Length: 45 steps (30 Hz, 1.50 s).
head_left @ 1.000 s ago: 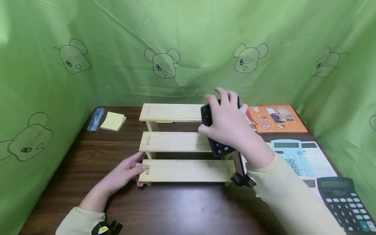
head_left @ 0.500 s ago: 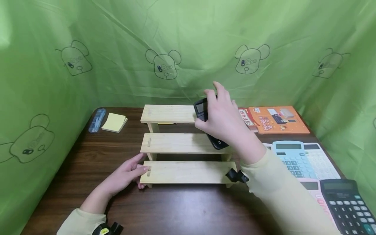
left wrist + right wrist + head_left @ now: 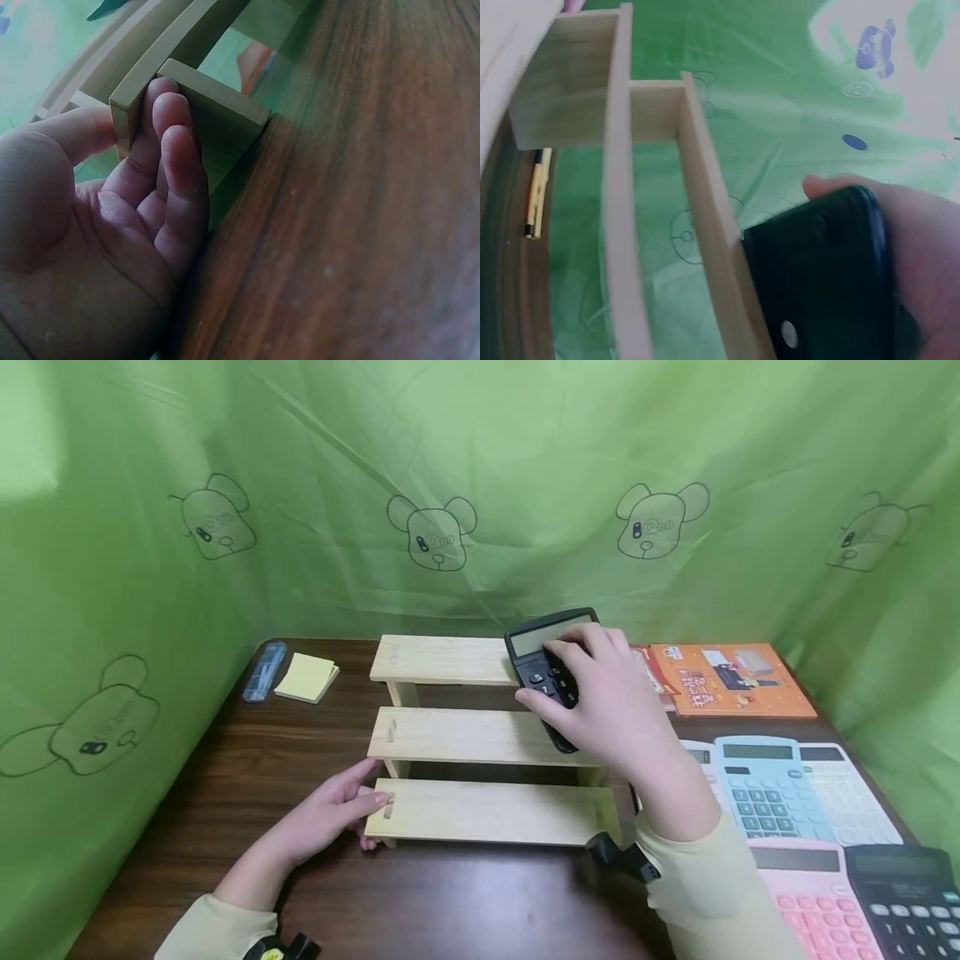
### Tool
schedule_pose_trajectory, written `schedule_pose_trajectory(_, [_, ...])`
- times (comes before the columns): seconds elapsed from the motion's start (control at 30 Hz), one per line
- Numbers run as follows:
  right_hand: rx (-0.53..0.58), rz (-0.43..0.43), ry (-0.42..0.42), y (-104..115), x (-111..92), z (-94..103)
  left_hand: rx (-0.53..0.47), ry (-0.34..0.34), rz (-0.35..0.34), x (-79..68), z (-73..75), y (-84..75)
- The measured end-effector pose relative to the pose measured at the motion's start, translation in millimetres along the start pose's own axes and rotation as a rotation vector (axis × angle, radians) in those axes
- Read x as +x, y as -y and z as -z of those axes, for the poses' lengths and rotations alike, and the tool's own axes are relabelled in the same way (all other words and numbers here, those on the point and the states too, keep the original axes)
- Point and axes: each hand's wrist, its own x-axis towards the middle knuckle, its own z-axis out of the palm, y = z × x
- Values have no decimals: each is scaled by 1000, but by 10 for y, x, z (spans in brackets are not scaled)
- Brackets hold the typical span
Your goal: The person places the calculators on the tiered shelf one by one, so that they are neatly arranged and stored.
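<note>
Head view has our right hand (image 3: 611, 702) gripping a black calculator (image 3: 532, 667), thumb toward its left edge and fingers over the face. It's tilted, up by the right end of the top shelf (image 3: 442, 658) of a three-tier wooden rack (image 3: 450, 735), lower end over the middle shelf (image 3: 495, 739). Right wrist view puts its back right by the top shelf; we can't tell if they're touching. Our left hand (image 3: 326, 817) pinches the bottom shelf's (image 3: 487, 810) left end. We'd guess the calculator is light, stiff and a bit slick, with the screen (image 3: 536, 637) the fragile bit, so we'd hold it by the long edges. Rack's probably rigid but easy to nudge, so steadying a shelf end seems sensible.
</note>
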Motion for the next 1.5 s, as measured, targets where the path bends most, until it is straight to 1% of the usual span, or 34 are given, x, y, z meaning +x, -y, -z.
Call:
schedule_pose_trajectory(0.1, [-22, 33, 37, -27, -38, 30, -6, 5, 4, -12, -2, 4])
schedule_pose_trajectory(0.23, [-16, 67, 61, -39, -58, 5, 2, 1, 16, -42, 6, -2])
schedule_pose_trajectory(0.4, [7, 129, 70, -63, -49, -42, 21, 11, -11, -19, 8, -2])
schedule_pose_trajectory(0.5, [13, 150, 96, -94, -45, -54, 23, 12, -14, 15, -3, -3])
schedule_pose_trajectory(0.63, [23, 192, 127, -110, -32, -72, 12, 10, -28, 24, -14, -8])
schedule_pose_trajectory(0.87, [120, 285, 180, -145, -36, -93, 6, 18, -38, 21, -22, -9])
schedule_pose_trajectory(1.0, [149, 310, 196, -158, -49, -93, 11, 11, -28, 22, -26, -18])
schedule_pose_trajectory(1.13, [174, 322, 186, -151, -48, -107, 26, 1, -14, 17, -21, -24])
schedule_pose_trajectory(1.33, [197, 350, 125, -147, -24, -144, 35, 0, -21, 22, -21, -33])
schedule_pose_trajectory(1.5, [207, 322, 101, -145, -24, -148, 40, -2, -18, 26, -15, -35])
